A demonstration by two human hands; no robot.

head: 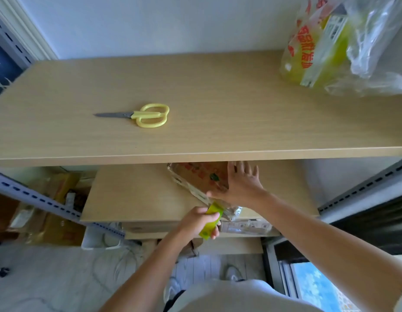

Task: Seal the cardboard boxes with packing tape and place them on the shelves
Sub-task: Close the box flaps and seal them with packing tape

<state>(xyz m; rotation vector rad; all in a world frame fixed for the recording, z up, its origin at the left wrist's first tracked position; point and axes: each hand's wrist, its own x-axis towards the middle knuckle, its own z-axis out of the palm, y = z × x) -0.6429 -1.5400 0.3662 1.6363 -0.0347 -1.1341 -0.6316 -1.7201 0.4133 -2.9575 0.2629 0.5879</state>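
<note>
Wooden shelving fills my view: on the top shelf lie yellow scissors and a plastic bag. Below, my right hand presses flat, fingers spread, on the cardboard box (half hidden); my left hand grips the green tape dispenser at the box's near edge.

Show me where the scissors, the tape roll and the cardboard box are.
scissors [148,115]: head view, on the yellow handles, top shelf.
tape roll [212,220]: head view, on its yellow-green side, gripped by the left hand [197,221].
cardboard box [202,176]: head view, on its printed top, middle shelf.
</note>
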